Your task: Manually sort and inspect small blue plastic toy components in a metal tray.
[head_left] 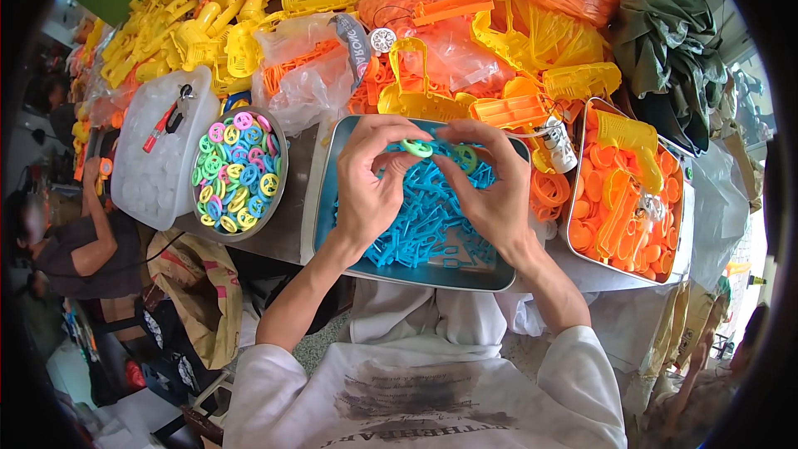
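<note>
Green wheel is clamped in the left hand, closure of the right hand unclear; blue clips and coloured wheels remain loose.

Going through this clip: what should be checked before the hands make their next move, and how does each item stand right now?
1. Left hand has the light-green ring pinched between thumb and fingers: ok.
2. Right hand has a firm grip on the second green piece: cannot tell; the piece shows beside its fingers, but contact is unclear.
3. Both hands are over the tray of blue pieces: ok.
4. Small coloured wheels in the round bowl are grouped by colour: not ok, colours are mixed.
5. Red-handled pliers are clear of the hands: ok, at the translucent tub.
</note>
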The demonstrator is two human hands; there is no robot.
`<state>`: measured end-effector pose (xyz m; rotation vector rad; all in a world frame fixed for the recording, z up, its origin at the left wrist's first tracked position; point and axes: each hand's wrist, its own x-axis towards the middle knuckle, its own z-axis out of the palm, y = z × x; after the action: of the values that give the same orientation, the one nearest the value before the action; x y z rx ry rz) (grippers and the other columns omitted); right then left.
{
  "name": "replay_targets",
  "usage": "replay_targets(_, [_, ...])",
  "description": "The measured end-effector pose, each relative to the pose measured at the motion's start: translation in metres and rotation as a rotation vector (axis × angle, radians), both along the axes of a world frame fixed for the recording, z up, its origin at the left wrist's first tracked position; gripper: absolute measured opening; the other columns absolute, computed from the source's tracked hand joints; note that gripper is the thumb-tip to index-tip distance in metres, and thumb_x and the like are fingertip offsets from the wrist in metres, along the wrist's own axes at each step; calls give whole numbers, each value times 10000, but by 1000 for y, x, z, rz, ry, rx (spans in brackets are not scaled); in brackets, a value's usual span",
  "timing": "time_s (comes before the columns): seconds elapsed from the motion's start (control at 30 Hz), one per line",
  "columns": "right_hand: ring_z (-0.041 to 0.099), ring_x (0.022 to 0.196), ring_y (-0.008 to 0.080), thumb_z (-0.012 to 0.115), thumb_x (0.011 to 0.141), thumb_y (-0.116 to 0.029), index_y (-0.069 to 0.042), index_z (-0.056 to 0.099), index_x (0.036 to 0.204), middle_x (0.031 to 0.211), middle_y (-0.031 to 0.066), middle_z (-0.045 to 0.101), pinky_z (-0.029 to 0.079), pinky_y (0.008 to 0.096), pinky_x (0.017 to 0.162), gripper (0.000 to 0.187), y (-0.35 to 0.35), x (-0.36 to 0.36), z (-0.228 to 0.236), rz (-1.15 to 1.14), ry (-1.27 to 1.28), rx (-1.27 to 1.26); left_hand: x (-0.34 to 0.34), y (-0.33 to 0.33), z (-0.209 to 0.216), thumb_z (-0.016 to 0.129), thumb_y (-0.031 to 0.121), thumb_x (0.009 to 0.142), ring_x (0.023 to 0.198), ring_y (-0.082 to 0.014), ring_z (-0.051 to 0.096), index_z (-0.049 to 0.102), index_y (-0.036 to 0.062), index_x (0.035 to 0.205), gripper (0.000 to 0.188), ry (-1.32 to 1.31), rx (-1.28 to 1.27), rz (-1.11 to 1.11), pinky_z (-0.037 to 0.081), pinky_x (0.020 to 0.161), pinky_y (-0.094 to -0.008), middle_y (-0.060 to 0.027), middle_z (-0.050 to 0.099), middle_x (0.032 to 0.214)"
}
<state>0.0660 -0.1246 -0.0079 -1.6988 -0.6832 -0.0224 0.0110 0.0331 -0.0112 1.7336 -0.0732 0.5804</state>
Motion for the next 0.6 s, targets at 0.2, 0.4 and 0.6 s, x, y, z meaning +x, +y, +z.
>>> replay_targets(0.2, [677, 975, 166, 738, 834, -4, -12, 585, 1208, 1049, 104, 705, 540, 294, 851, 404, 0, 5, -3, 99, 19, -49, 1, 4, -6, 658, 16, 904, 922, -159, 618, 633, -31, 1024, 131, -40, -63, -8, 602, 770, -299, -92, 573, 1048])
replay_targets(0.4, [677, 966, 158, 714, 851, 9, 1, 585, 1207, 1040, 120, 712, 540, 296, 851, 378, -1, 3, 1, 60, 181, -39, -2, 2, -4, 673, 58, 914, 900, -141, 627, 574, -44, 1032, 185, 38, -279, -101, 570, 803, -280, -108, 596, 1021])
replay_targets(0.6, [666, 966, 161, 719, 859, -8, 35, 576, 1189, 1075, 115, 698, 529, 296, 871, 362, -1, 7, -5, 133, 184, 82, 0, 6, -1, 658, 107, 936, 955, -160, 643, 556, -6, 1087, 215, 169, -574, -166, 602, 796, -328, -91, 612, 1036])
